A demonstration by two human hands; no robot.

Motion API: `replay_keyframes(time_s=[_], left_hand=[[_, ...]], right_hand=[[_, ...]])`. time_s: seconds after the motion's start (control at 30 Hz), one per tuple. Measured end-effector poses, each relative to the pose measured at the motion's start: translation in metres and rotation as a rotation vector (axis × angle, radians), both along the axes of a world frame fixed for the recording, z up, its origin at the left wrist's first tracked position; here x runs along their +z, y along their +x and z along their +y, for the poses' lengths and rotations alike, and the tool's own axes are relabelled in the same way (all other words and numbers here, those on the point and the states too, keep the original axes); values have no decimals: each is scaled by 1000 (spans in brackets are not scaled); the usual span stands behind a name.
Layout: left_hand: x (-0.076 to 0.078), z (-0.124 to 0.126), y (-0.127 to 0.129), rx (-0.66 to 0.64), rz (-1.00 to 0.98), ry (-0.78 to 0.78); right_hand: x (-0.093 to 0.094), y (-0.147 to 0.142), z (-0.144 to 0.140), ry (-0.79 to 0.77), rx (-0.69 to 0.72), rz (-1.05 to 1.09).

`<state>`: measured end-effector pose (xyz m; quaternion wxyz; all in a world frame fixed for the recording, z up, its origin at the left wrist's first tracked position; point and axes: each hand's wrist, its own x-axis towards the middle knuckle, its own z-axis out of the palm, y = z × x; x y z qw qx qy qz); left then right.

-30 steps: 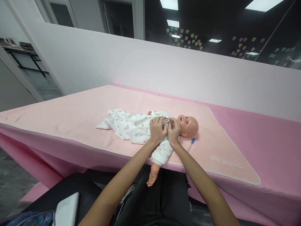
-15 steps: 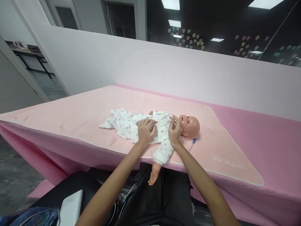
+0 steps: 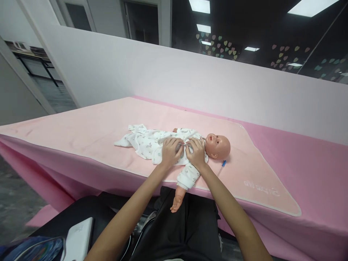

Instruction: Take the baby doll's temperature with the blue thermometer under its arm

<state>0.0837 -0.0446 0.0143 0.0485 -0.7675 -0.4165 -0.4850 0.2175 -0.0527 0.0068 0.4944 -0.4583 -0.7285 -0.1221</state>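
Note:
A baby doll (image 3: 217,145) lies on its back on a pale pink blanket (image 3: 89,134), head to the right. It wears a white printed romper (image 3: 146,143). One sleeved doll arm (image 3: 181,190) hangs over the table's near edge. My left hand (image 3: 170,151) and my right hand (image 3: 196,154) sit side by side on the doll's chest, fingertips pinching the romper's front where its two edges meet. The fabric under my fingers is hidden.
A blue-tipped pen (image 3: 222,165) lies on the blanket just right of the doll's head. The table wears a darker pink cover (image 3: 312,159) and stands against a pale wall (image 3: 190,79). A white device (image 3: 78,237) rests on my lap at bottom left.
My right hand has moved left from the doll's neck to its chest, meeting my left hand, which a second ago was up at the collar.

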Motion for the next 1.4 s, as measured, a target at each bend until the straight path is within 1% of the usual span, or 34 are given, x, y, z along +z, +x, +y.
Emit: replay_keyframes(time_s=[0.13,0.3,0.4,0.5,0.63,1.13,1.4], left_hand=[[0,0,0,-44,-20,-13],[-2,2,0,-89,-34,-17],[-4,2,1,-59,-46,-52],[-3,1,1,-37,-63,-54],[-3,0,1,-32,-48,-40],[-8,4,1,-23,-33,-37],[-6,3,0,-20,-56,-99]], right_hand=[[2,0,-1,10,1,-11],[3,0,-1,105,-7,-23],[2,0,0,110,-19,-36],[2,1,0,86,-26,-40],[2,1,0,67,-35,-37],[-1,2,4,105,-28,-18],[-1,2,4,103,-23,-20]])
